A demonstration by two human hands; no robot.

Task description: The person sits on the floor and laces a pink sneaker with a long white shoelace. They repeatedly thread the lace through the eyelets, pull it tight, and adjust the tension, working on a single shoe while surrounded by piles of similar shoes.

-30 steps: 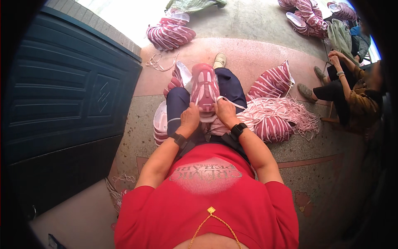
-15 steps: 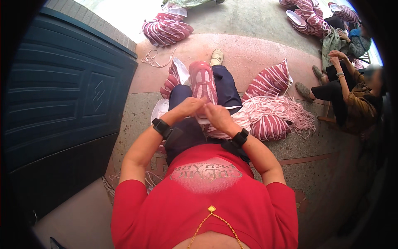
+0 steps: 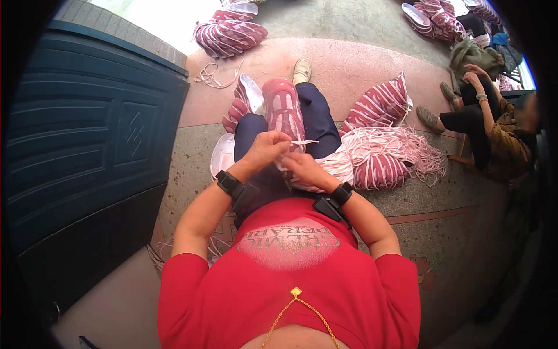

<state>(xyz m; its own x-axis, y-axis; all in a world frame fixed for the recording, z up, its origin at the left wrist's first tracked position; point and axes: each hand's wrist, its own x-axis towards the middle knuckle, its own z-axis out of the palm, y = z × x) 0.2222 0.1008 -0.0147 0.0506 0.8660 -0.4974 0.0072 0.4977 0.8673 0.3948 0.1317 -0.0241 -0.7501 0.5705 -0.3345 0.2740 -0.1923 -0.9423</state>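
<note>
A pink sports shoe lies on my lap, toe pointing away from me. My left hand and my right hand meet at its near end, fingers closed around a thin white lace that sticks out to the right between them. Both wrists wear black bands. A bundle of white laces rests on my right thigh just under my right hand. My dark blue trouser legs stretch out ahead.
Stacks of pink shoe uppers lie around: at my left knee, at my right, and far ahead. A heap of pale laces spreads right. A dark blue door stands left. Another person sits at the right.
Both hands have drawn back from the shoe's middle toward my body and come together at its near end. A short length of lace now sticks out between them.
</note>
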